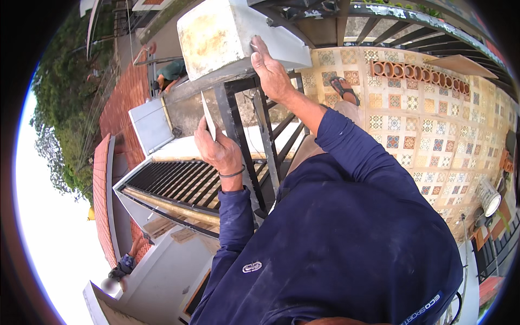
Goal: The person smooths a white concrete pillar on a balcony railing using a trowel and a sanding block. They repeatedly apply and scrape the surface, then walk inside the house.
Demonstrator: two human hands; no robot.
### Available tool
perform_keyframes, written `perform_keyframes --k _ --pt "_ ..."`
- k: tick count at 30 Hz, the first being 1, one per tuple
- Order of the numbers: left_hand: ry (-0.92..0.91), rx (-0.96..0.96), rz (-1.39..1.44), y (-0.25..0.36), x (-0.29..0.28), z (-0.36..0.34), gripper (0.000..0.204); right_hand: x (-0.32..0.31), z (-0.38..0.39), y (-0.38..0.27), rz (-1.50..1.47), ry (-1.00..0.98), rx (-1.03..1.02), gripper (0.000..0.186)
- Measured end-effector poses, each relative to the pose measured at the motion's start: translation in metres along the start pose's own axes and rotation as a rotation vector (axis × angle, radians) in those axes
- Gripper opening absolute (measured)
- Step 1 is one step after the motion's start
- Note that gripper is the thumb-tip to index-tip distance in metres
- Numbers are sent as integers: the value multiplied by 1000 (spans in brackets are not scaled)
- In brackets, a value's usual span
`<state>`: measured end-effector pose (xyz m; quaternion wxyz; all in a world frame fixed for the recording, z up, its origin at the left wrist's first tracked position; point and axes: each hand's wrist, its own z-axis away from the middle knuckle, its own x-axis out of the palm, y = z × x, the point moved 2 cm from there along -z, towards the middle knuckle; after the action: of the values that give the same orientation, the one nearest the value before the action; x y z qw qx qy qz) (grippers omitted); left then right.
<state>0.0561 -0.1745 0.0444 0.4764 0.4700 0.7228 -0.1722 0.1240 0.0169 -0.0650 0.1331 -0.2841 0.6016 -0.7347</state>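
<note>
My left hand (219, 153) is closed on a thin, flat whitish piece (209, 116), which points up and is seen nearly edge-on, so its exact kind does not show. It is held out over the black metal railing (233, 111). My right hand (272, 76) reaches up to the white block-shaped pillar top (244, 40). Its fingers are stretched out against the pillar's side, with the thumb apart. The pillar's end face has yellowish-brown stains and rough patches.
Below the railing are a lower level, a person (172, 73) and red roofs (127, 100). Another person (124, 264) is at the lower left. Patterned floor tiles (401, 124) lie right, with a row of clay blocks (420, 73) and a white bucket (489, 199).
</note>
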Motion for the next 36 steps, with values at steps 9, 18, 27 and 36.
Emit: perform_keyframes --k 9,18,27,36 --pt "-41 282 -129 -3 116 -209 22 1 0 6 119 -48 -92 87" --pt "-106 168 -147 -3 153 -221 23 -5 -15 -3 19 -28 -62 83" --pt "-121 161 -139 1 152 -223 22 1 -11 -20 110 -61 -139 77" --pt "-139 158 -147 2 151 -224 25 -3 -9 -14 103 -90 -260 72"
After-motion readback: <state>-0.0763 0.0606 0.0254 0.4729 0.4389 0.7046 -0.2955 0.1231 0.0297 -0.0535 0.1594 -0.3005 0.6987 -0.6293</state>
